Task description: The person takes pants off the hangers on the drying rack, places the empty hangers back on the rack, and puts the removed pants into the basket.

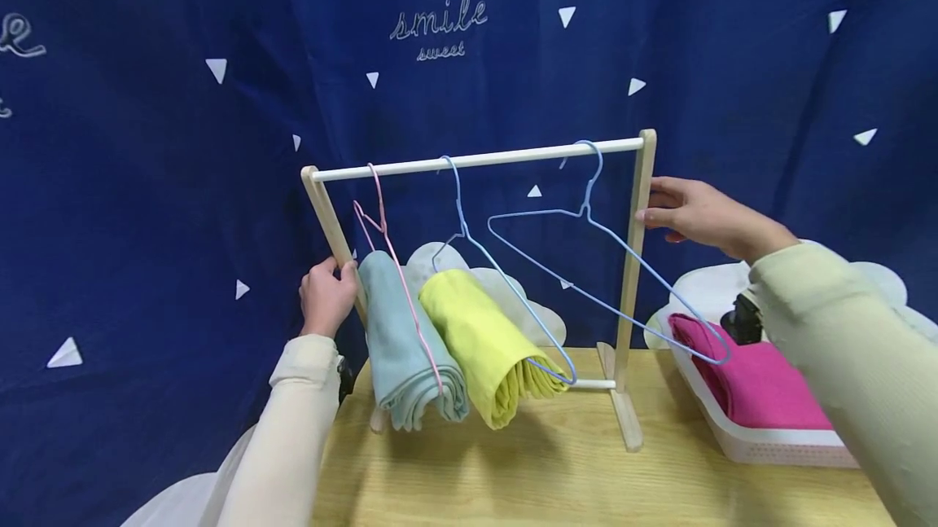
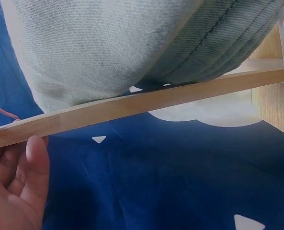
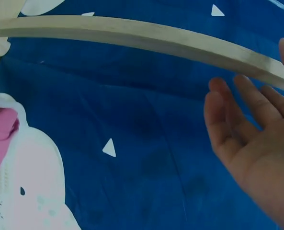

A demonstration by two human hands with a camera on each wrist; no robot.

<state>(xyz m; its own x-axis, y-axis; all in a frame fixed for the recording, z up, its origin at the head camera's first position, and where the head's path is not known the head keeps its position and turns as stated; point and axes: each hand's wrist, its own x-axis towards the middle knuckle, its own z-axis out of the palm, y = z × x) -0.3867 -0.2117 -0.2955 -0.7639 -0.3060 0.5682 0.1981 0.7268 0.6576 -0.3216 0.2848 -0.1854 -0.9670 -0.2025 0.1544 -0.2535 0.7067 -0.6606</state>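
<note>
Rack (image 1: 484,160) sits between left hand (image 1: 328,297) and right hand (image 1: 699,216), white bar (image 1: 520,155) running crossways; left's gripping the left post (image 1: 326,213), right's straddling the right post (image 1: 631,287), but I honestly can't tell if it's clasped.

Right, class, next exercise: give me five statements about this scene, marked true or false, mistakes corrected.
1. The grey-green cloth hangs on the pink hanger. True.
2. The pink hanger hangs furthest right. False: it hangs furthest left.
3. The magenta cloth lies in a basket. True.
4. The left hand is at the left post, the right hand at the right post. True.
5. The basket stands left of the left post. False: it stands right of the right post.
</note>
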